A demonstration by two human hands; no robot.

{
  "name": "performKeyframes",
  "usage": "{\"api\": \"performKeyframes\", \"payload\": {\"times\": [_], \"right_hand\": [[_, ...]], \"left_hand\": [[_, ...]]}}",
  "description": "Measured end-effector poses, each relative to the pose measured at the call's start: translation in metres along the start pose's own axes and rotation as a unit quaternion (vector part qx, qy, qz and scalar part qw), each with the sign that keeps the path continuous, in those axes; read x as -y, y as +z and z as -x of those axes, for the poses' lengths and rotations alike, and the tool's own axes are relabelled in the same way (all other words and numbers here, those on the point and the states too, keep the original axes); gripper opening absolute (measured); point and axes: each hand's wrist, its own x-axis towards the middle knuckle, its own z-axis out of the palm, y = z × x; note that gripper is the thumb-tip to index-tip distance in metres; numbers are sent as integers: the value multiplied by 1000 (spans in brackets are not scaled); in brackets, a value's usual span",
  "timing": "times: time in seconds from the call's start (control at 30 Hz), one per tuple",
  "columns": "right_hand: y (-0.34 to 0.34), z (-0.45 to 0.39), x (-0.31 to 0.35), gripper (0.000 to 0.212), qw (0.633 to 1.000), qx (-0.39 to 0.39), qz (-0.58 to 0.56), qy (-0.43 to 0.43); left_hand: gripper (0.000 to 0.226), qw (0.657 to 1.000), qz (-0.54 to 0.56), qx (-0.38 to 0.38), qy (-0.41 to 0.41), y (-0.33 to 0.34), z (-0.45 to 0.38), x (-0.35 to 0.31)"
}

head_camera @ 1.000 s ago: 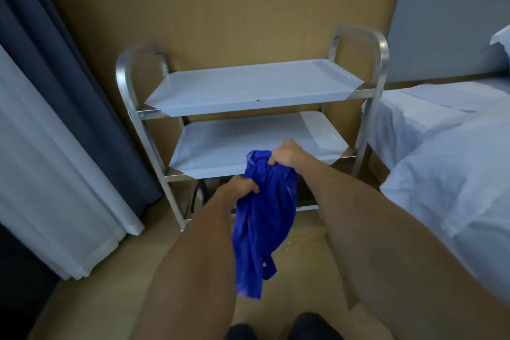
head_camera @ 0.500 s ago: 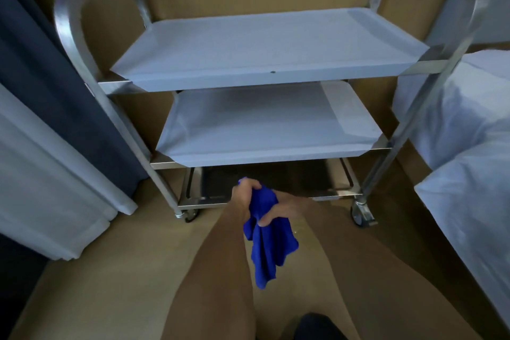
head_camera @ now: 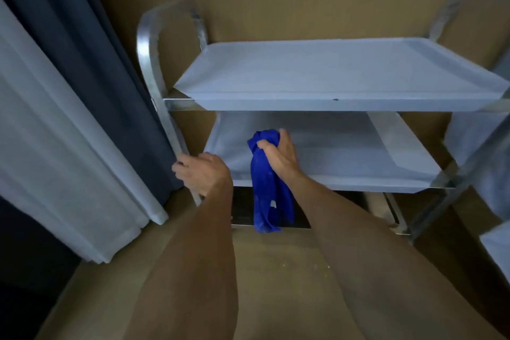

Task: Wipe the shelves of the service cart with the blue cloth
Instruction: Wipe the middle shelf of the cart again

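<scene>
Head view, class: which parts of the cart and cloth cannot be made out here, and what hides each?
- Bottom shelf: largely hidden by the middle shelf, blue cloth and forearms.
- Cart's right frame: blurred, cut off by the right edge.
- Cloth's bunched top: partly covered by the right hand.
- Left upright: lower part covered by the left hand.

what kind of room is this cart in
Probably a hotel or guest bedroom. A metal service cart stands against a tan wall, long dark and white curtains hang at the left, and what looks like white bedding shows at the right edge.
</scene>
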Motion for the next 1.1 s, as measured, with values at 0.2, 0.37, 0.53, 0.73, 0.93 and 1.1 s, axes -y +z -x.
{"api": "performKeyframes", "payload": {"times": [0.2,0.37,0.53,0.73,0.93,1.1], "right_hand": [[121,-37,20,64,987,38,138,-76],[202,-53,-18,57,837,85,502,-199],[216,-67,-20,73,834,32,521,-180],[154,-51,-39,50,876,-55,465,-115],[29,-53,-85,53,868,-89,488,-36],[12,-46,-82,65,898,-66,432,-48]], "left_hand": [[34,988,123,98,1,2,-90,1],[36,989,34,98,105,7,-104,18],[38,990,50,92,99,14,-111,23],[39,996,20,66,61,9,-92,13],[46,995,-85,-47,15,30,-54,0],[69,958,-134,141,210,45,50,7]]}}
